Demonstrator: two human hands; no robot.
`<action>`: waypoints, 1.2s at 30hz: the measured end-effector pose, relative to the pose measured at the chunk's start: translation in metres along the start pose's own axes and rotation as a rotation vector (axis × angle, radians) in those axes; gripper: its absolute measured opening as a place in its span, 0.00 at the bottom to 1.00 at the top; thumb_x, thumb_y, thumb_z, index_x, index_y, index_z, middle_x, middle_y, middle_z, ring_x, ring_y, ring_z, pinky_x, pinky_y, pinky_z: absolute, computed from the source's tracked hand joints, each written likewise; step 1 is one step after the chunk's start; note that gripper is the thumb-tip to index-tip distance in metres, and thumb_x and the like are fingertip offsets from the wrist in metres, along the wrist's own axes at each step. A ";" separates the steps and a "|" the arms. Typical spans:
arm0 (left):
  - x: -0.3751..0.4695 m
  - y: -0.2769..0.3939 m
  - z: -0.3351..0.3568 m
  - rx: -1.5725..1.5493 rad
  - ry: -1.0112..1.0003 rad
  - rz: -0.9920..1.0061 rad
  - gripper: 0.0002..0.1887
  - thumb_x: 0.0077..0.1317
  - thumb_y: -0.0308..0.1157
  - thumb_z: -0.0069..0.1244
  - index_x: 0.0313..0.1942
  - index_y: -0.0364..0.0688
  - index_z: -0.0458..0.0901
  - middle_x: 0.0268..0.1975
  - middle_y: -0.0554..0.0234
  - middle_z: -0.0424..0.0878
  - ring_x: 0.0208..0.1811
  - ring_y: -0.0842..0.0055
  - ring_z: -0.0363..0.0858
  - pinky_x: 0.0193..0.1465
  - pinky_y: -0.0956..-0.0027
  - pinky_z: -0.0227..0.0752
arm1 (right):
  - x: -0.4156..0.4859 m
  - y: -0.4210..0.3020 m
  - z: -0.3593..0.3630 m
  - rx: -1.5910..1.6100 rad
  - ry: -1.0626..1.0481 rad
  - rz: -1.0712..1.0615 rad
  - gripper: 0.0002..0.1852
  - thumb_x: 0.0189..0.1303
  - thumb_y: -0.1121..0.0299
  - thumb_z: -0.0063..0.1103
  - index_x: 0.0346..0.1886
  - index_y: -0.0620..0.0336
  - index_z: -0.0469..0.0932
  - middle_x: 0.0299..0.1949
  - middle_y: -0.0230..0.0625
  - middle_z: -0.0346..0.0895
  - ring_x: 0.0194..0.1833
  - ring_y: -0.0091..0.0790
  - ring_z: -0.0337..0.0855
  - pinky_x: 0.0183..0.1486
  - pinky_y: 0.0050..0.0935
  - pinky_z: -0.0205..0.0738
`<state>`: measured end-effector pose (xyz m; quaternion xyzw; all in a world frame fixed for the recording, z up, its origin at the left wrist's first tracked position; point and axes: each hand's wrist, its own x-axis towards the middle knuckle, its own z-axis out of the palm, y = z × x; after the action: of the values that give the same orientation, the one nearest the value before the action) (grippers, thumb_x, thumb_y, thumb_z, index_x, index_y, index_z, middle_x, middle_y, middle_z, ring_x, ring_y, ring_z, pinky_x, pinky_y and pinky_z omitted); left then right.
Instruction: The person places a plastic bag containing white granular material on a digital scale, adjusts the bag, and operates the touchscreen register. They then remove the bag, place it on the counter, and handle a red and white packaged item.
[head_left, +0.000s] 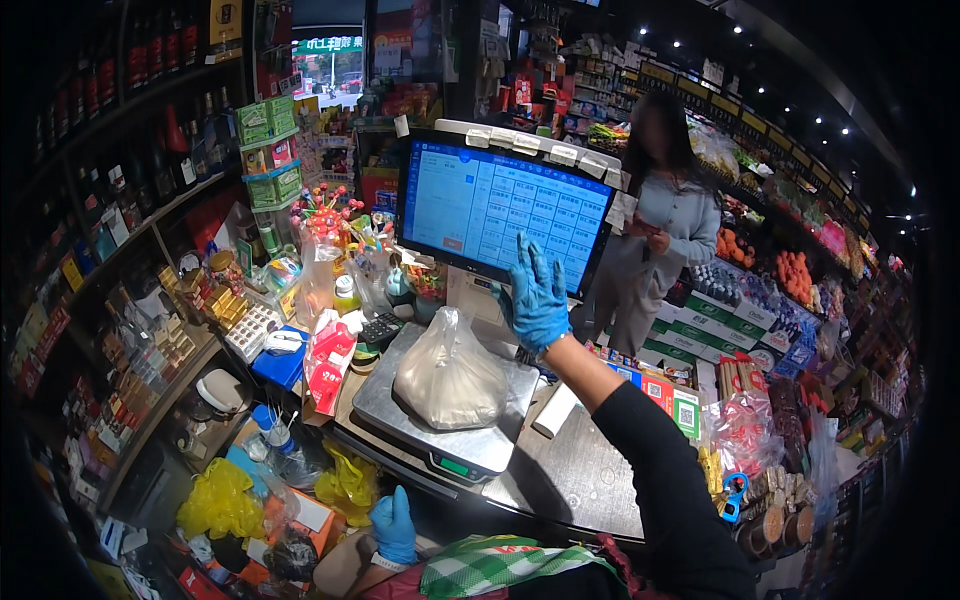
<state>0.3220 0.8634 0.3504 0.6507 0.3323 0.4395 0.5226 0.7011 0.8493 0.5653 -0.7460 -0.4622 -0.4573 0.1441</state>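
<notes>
Wearing a blue glove, my right hand (537, 304) is raised with spread fingers before the lower part of a touchscreen monitor (442, 199); I cannot tell whether a fingertip touches the glass. Rows of tiles fill most of the lit screen. Below it, a knotted, whitish plastic bag (451, 379) with pale contents rests on the steel plate of a weighing scale (510, 442). My left hand (395, 527), also gloved in blue, is curled near my body in front of the counter. Nothing shows in its fingers, though their inner side is hidden.
A person (667, 217) stands beyond the monitor. Left of the scale are a red-and-white packet (330, 364), a white mouse (283, 342) on a blue box and a lollipop stand (326, 221). Printed code cards (684, 415) line the counter's right side. Yellow plastic bags (221, 499) lie lower left.
</notes>
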 end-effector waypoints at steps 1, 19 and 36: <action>0.001 0.001 0.002 -0.013 -0.017 0.001 0.24 0.73 0.31 0.50 0.16 0.36 0.65 0.15 0.66 0.60 0.18 0.80 0.57 0.24 0.65 0.52 | -0.011 -0.005 -0.006 -0.055 0.019 -0.003 0.24 0.66 0.52 0.55 0.56 0.58 0.71 0.78 0.48 0.51 0.78 0.41 0.51 0.77 0.49 0.23; 0.014 0.058 0.064 -0.120 -0.991 0.625 0.08 0.56 0.29 0.59 0.36 0.38 0.84 0.31 0.56 0.82 0.37 0.63 0.84 0.51 0.60 0.76 | -0.221 -0.132 -0.126 1.765 -1.103 0.721 0.29 0.68 0.53 0.60 0.61 0.68 0.73 0.54 0.41 0.78 0.56 0.31 0.77 0.60 0.29 0.71; -0.002 0.068 0.052 0.061 -0.992 0.401 0.17 0.53 0.32 0.59 0.43 0.36 0.83 0.41 0.46 0.84 0.40 0.56 0.84 0.44 0.59 0.77 | -0.232 -0.155 -0.127 1.482 -1.112 1.035 0.24 0.67 0.59 0.64 0.59 0.67 0.76 0.52 0.42 0.80 0.51 0.31 0.80 0.56 0.30 0.75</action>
<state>0.3675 0.8256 0.4126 0.8458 -0.0726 0.1606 0.5035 0.4681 0.7217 0.4126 -0.6819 -0.2527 0.4613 0.5082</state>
